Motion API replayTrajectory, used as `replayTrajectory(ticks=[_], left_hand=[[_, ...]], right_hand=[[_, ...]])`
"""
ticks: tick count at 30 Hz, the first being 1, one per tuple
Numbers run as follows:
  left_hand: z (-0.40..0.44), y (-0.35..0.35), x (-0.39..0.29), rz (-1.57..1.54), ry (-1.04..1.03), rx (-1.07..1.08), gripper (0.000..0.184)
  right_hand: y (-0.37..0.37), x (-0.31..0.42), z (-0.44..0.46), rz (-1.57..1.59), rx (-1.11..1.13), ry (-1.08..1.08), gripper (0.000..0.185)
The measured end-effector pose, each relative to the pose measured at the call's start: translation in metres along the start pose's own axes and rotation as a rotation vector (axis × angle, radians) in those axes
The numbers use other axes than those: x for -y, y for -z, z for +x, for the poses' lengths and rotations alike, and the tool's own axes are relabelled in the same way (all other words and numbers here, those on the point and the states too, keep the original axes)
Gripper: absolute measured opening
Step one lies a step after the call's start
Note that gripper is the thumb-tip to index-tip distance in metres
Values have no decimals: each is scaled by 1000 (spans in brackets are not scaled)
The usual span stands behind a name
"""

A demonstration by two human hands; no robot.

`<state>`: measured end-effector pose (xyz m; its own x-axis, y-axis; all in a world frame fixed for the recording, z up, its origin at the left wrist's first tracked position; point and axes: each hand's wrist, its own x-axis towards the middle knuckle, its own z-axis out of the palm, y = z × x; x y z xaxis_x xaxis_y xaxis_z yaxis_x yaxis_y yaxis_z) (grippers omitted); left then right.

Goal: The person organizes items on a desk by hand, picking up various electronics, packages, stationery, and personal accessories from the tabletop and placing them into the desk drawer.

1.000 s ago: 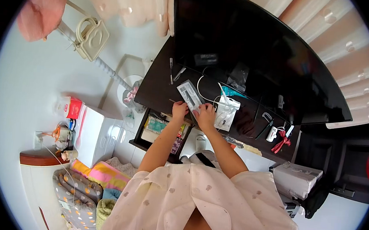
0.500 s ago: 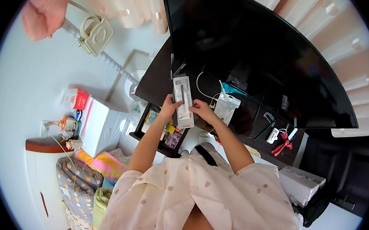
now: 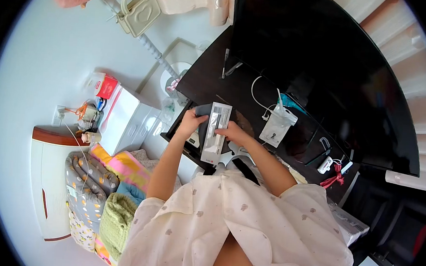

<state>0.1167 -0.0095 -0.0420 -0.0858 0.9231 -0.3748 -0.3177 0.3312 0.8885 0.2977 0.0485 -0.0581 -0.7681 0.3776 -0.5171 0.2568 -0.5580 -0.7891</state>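
Observation:
A long white box [image 3: 216,133] with a printed label and a picture of a slim tool is between my hands, in front of my body. Behind its left side shows a dark grey flat item [image 3: 204,110], whose kind I cannot make out. My left hand [image 3: 192,123] is closed on the left side, with its thumb over the grey item and the box edge. My right hand [image 3: 232,133] grips the white box from the right, fingers on its front. Under the box and hands, a dark drawer [image 3: 169,136] stands pulled out, its contents mostly hidden.
A large black screen [image 3: 325,76] stands on the dark desk [image 3: 204,78]. On the desk lie a clear plastic pouch [image 3: 278,126], a white cable [image 3: 253,89], a white plug adapter [image 3: 325,165] and a red ribbon [image 3: 335,178]. Folded bedding [image 3: 89,176] is at the left.
The view has turned, and the desk appears farther right. The white box is now tilted the other way and seen more from its edge, covering more of the drawer. Both hands keep hold.

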Motion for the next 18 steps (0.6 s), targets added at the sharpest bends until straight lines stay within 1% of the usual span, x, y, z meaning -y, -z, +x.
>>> replayTrajectory(ticks=[1,2,3,5,6,7,9,10,11,13,14,15,16,17,18], left_hand=[[-1,6,1,452,-105,-200,20],[-2,11,4,905,-205,-397,18],[-3,16,11,902,-198,-397,18],[-6,24,27,-170,-47,-448,24],[-9,33,38,-395,30,-414,30],[-17,36,41,-394,45,-415,30],[-37,41,49,-397,216,-302,33],[-44,47,64,-304,256,-244,32],[-51,54,78,-280,420,-240,31],[-65,55,101,-121,389,-95,31],[-66,55,112,-72,337,-67,32],[-65,55,128,-25,286,-37,33],[-60,53,139,222,88,3,35],[-56,54,148,218,99,12,35],[-50,46,138,518,144,5,35]], right_hand=[[-6,-3,4,-69,-64,-7,28],[-14,-9,7,105,-69,9,26],[-21,-11,10,106,-69,2,26],[-32,-18,15,-35,-189,-12,21],[-40,-22,16,-44,-179,-69,20],[-45,-35,21,-35,-181,-81,20],[-54,-72,31,-120,-205,-113,21],[-58,-84,31,-82,-243,-124,21],[-61,-96,30,-73,-246,-133,21],[-69,-103,23,271,-424,-218,23],[-65,-103,19,224,-413,-280,25],[-60,-131,28,232,-440,-255,25],[-59,-129,24,219,-462,-313,25],[-58,-127,20,203,-485,-369,25],[-54,-135,22,207,-495,-378,25]])
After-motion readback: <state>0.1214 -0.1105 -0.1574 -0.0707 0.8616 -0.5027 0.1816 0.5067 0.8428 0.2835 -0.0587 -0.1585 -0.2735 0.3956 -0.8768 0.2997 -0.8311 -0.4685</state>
